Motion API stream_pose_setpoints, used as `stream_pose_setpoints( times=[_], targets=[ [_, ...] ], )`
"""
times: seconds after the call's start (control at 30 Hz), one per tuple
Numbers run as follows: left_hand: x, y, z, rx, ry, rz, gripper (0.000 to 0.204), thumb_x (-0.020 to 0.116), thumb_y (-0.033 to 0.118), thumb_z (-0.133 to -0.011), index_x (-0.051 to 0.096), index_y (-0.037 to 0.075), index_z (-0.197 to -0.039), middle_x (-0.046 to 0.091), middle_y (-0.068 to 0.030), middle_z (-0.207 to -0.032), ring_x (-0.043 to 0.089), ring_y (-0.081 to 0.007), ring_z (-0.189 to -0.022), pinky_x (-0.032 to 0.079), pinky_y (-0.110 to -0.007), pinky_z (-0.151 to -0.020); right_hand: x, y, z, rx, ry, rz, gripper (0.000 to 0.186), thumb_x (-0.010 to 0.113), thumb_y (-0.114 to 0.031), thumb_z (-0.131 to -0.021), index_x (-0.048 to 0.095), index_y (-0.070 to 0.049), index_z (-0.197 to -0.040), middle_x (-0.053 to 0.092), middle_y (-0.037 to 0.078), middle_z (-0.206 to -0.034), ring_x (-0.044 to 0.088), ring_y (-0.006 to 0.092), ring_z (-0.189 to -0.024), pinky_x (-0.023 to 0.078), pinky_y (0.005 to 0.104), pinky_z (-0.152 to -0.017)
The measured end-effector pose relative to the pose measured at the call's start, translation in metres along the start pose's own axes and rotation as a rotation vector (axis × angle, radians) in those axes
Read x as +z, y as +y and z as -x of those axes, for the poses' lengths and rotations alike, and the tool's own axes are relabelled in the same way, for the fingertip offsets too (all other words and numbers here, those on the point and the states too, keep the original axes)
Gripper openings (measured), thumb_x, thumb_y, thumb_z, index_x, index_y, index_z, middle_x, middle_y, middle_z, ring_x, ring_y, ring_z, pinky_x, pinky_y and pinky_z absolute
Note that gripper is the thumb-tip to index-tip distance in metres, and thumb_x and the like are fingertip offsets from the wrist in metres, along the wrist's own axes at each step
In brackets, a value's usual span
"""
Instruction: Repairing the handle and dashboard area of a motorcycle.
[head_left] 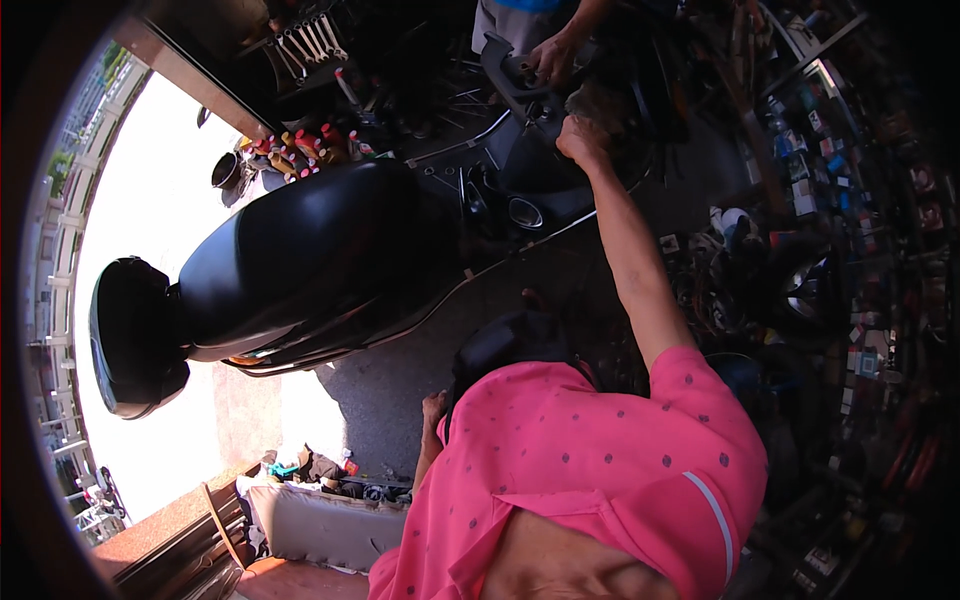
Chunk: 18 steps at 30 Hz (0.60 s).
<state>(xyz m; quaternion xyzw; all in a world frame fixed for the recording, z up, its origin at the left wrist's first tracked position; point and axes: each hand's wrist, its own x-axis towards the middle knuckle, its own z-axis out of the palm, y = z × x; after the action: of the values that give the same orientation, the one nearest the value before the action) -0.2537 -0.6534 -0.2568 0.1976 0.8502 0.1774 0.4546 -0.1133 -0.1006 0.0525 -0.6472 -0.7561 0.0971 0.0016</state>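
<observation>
A black scooter (pixel 300 250) stands lengthwise before me, its long seat and rear box toward the left. My right arm reaches out to the scooter's front end. There my right hand (pixel 582 140) is closed in a fist; what lies inside its fingers is lost in the dark. Low beside my pink shirt, my left hand (pixel 433 405) has its fingers curled, with nothing visible in them. Across the scooter, another person's hand (pixel 548 62) touches the dark front part near my right hand.
Several wrenches (pixel 308 42) hang at the back left, above colourful bottles (pixel 308 148) behind the seat. A grey padded chair (pixel 325 525) stands at the lower left. Crowded shelves (pixel 820 180) line the right. Bright daylight enters from the left.
</observation>
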Motion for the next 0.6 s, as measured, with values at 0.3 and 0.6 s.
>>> stream_pose_setpoints(
  times=[0.3, 0.6],
  targets=[
    [-0.001, 0.002, 0.006, -0.027, -0.044, 0.019, 0.04, 0.052, 0.037, -0.076, 0.061, 0.002, -0.091, 0.06, -0.0204, -0.084, 0.058, -0.03, -0.083, 0.043, -0.036, -0.072, 0.031, -0.007, -0.008, 0.021, 0.118, 0.013, 0.024, 0.051, -0.015, -0.079, 0.058, -0.003, -0.098, 0.057, 0.017, -0.102, 0.056, 0.0311, -0.095, 0.046, 0.0392, -0.077],
    [-0.001, 0.009, 0.0, -0.048, -0.022, 0.032, 0.039, 0.052, 0.036, -0.075, 0.061, 0.002, -0.092, 0.06, -0.0204, -0.084, 0.058, -0.0305, -0.083, 0.043, -0.036, -0.072, 0.029, -0.007, -0.017, 0.008, 0.042, 0.11, 0.03, 0.051, -0.019, -0.08, 0.053, -0.002, -0.104, 0.058, 0.014, -0.1, 0.058, 0.0272, -0.091, 0.049, 0.0365, -0.072]
  ],
)
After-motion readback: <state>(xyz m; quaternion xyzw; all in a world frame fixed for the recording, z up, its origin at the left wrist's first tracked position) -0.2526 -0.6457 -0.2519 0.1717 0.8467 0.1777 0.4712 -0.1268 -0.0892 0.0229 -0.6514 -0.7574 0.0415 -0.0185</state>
